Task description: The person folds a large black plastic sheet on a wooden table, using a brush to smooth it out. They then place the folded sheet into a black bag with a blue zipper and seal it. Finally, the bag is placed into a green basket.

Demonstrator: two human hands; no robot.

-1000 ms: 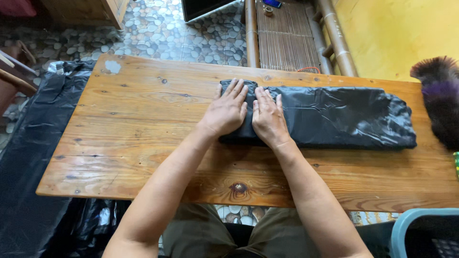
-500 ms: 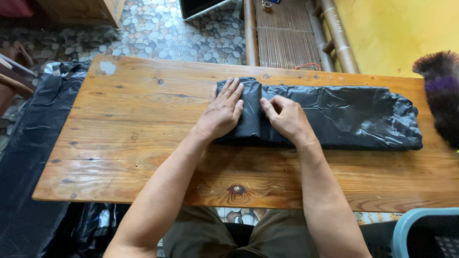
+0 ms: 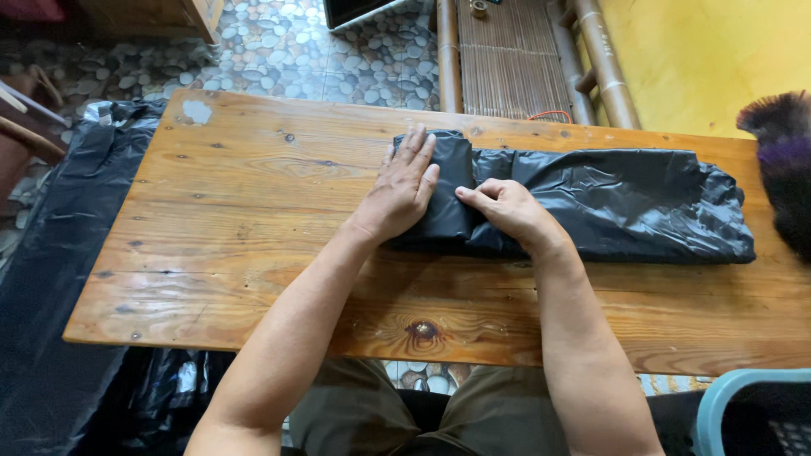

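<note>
We look down on a wooden counter (image 3: pixel 253 219), and on it lies a black plastic bag (image 3: pixel 617 207), folded into a long flat band. Its long axis runs along the far edge of the counter, from about the middle of the counter toward the right end, so it lies crosswise to our forearms and stretches away to the right of both hands. The left end of the band is turned over into a thick fold, and both hands are at this fold. Our left hand (image 3: pixel 404 190) lies flat on the left side of the fold, fingers straight and close together, pointing to the far edge, pressing and not gripping. Our right hand (image 3: pixel 505 209) rests on the bag just beside it, on the right side of the fold, with the fingers curled and the thumb pointing left to the fold; we cannot tell if it pinches the plastic or only pushes on it. The two hands are near each other but apart, and the right one is nearer to the long unfolded part. More black plastic (image 3: pixel 51 279) hangs beside the left end of the counter, and a dark feather duster (image 3: pixel 781 160) is at the far right corner
</note>
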